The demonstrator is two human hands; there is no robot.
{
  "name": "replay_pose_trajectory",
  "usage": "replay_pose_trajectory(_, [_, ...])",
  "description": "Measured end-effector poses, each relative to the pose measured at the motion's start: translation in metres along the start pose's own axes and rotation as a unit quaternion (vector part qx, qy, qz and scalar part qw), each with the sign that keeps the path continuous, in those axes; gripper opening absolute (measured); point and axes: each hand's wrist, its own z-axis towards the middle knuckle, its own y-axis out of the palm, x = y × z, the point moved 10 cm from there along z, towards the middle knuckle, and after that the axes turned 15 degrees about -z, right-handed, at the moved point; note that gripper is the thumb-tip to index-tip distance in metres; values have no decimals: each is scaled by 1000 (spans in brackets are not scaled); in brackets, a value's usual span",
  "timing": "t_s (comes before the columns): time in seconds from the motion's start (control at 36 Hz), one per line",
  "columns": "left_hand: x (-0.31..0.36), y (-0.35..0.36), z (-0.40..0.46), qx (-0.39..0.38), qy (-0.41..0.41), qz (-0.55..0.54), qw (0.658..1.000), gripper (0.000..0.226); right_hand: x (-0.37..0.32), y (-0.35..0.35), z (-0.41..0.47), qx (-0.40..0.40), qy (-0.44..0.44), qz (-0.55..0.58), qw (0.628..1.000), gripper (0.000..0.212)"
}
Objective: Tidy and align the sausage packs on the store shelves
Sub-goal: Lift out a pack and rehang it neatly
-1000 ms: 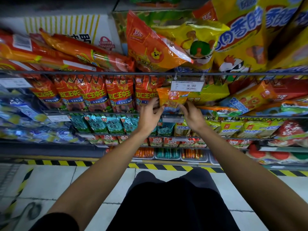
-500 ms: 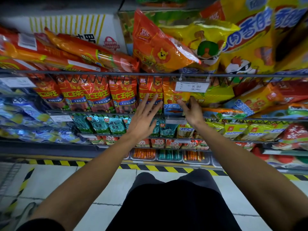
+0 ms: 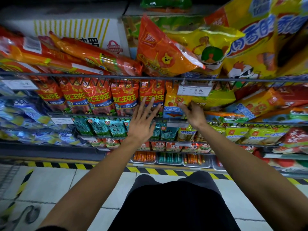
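- Where the picture's left edge cuts them off, glossy blue plastic packs [image 3: 25,112] blur past reading.
- Red crinkly-film sausage packs [image 3: 98,97] stand upright in a row behind the thin wire shelf rail [image 3: 100,77].
- Left hand [image 3: 141,124] hovers wide, fingers spread straight over the rightmost red pack, partly hiding it.
- Right hand [image 3: 194,115] pinches the orange-and-blue sausage pack [image 3: 173,105]; its fingertips are hidden.
- White price tag [image 3: 194,90] covers that pack's upper corner.
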Motion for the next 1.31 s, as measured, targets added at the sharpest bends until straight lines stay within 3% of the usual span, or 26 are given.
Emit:
replay_pose_trajectory(0.25, [4,-2,1,-41,5,-14,999,91,3,-2,-11,-7,7,-42,999,52])
replay_pose_trajectory(0.36, [16,-11,0,-44,-10,-52,998,82,8,-17,-47,22,-20,-31,999,63])
replay_pose_trajectory(0.47, [39,-10,-4,-58,-21,-116,991,71,18,-33,-93,15,-58,-34,998,56])
replay_pose_trajectory(0.61, [92,5,-1,-137,-21,-254,957,66,81,-69,-128,18,52,-4,998,53])
replay_pose_trajectory(0.72, [130,17,25,-160,-66,-338,925,70,119,-105,-130,45,125,-9,991,71])
replay_pose_trajectory(0.83, [161,28,58,-174,-93,-364,910,75,124,-120,-120,17,150,106,983,80])
replay_pose_trajectory(1.0, [191,43,84,-189,-121,-337,914,77,125,-139,-97,18,140,125,982,68])
replay_pose_trajectory(1.06, [195,45,85,-164,-149,-357,907,73,120,-141,-95,11,109,131,985,57])
replay_pose_trajectory(1.17, [185,27,87,-70,-221,-410,882,54,114,-144,-94,-25,32,132,990,56])
replay_pose_trajectory(1.31, [176,-2,89,-27,-243,-428,870,58,106,-161,-95,-61,-11,157,986,62])
